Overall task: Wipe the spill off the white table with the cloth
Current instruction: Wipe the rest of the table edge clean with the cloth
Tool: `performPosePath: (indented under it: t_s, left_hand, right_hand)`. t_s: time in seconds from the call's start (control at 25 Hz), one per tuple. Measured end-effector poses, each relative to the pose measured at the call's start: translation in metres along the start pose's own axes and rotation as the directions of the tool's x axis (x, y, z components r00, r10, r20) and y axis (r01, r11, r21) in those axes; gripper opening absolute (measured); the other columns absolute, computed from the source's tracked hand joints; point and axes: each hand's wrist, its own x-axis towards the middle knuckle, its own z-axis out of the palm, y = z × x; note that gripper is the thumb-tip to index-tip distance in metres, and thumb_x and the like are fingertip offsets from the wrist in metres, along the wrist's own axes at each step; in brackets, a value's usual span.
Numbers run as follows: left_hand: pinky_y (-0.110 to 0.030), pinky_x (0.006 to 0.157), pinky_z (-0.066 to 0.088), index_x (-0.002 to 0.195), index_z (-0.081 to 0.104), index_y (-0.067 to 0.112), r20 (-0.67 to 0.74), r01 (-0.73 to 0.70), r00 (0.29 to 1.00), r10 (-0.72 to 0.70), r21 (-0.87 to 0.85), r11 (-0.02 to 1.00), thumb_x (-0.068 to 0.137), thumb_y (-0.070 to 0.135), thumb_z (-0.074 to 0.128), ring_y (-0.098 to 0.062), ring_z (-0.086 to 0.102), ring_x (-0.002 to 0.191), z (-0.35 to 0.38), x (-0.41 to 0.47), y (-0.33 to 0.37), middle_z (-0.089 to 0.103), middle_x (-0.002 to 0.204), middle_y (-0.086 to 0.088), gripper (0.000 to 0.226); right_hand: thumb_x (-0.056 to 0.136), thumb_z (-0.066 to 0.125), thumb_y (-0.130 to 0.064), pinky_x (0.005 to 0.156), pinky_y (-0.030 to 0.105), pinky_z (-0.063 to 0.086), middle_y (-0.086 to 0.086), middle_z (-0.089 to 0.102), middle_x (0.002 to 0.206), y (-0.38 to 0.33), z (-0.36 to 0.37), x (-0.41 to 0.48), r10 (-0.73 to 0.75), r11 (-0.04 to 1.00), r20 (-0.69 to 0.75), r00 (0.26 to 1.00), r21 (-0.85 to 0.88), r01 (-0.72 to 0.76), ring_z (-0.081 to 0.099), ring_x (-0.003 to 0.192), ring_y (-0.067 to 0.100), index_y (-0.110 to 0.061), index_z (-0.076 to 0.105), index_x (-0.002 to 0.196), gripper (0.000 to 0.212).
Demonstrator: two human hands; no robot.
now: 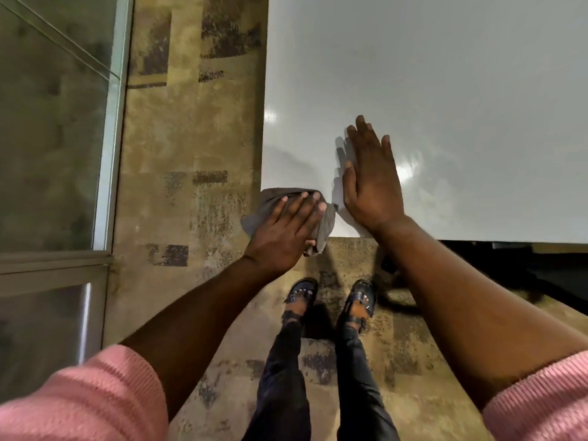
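Observation:
The white table [445, 90] fills the upper right, and its near left corner lies under my hands. A grey cloth [273, 202] is bunched over that corner, part of it hanging past the table's edge. My left hand [286, 230] lies on top of the cloth with fingers spread and the thumb tucked under its hanging part. Just to the right, my right hand [372, 179] rests flat on the bare tabletop, fingers together, holding nothing. Shiny patches [407, 168] glint on the surface beside my right hand; I cannot tell whether they are liquid or reflections.
Mottled tan and dark carpet [191, 154] runs along the table's left side and under my feet [331, 300]. A glass partition with a metal frame [108, 154] stands at the far left. Dark space shows under the table's front edge at the right.

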Motion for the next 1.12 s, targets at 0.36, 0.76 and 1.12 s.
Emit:
performPosePath:
  t_s: [0.36, 0.76, 1.12]
  left_hand:
    - [-0.048, 0.129, 0.019, 0.149, 0.052, 0.010, 0.055, -0.241, 0.969, 0.240, 0.004, 0.971, 0.096, 0.038, 0.058, -0.033, 0.035, 0.153, -0.009, 0.069, 0.063, 0.047, 0.159, -0.016, 0.061]
    - [-0.052, 0.127, 0.025, 0.154, 0.043, 0.001, -0.073, 0.296, 0.908, -0.412, -0.584, 0.756, 0.106, 0.016, 0.037, -0.031, 0.028, 0.157, -0.040, 0.070, -0.035, 0.036, 0.165, -0.017, 0.051]
    - [-0.053, 0.130, 0.010, 0.160, 0.028, -0.002, -0.072, 0.261, 0.946, -0.317, -0.411, 0.874, 0.110, 0.020, 0.040, -0.033, 0.017, 0.160, -0.013, 0.114, -0.051, 0.023, 0.169, -0.020, 0.056]
  right_hand:
    - [0.105, 0.042, -0.016, 0.132, 0.041, 0.005, 0.017, 0.029, 0.170, 0.003, -0.004, -0.062, 0.242, 0.970, -0.129, 0.962, -0.008, -0.245, 0.024, 0.159, 0.030, -0.001, 0.039, 0.158, 0.054]
    - [0.106, 0.041, -0.057, 0.130, 0.054, -0.001, 0.007, 0.017, 0.175, -0.065, 0.056, -0.096, 0.330, 0.920, -0.119, 0.937, -0.180, -0.347, 0.009, 0.162, 0.024, -0.020, 0.025, 0.165, 0.072]
    - [0.100, 0.036, -0.055, 0.129, 0.055, -0.007, 0.003, 0.015, 0.176, -0.007, 0.036, -0.094, 0.518, 0.752, -0.256, 0.816, -0.319, -0.577, 0.009, 0.162, 0.024, -0.022, 0.022, 0.166, 0.076]
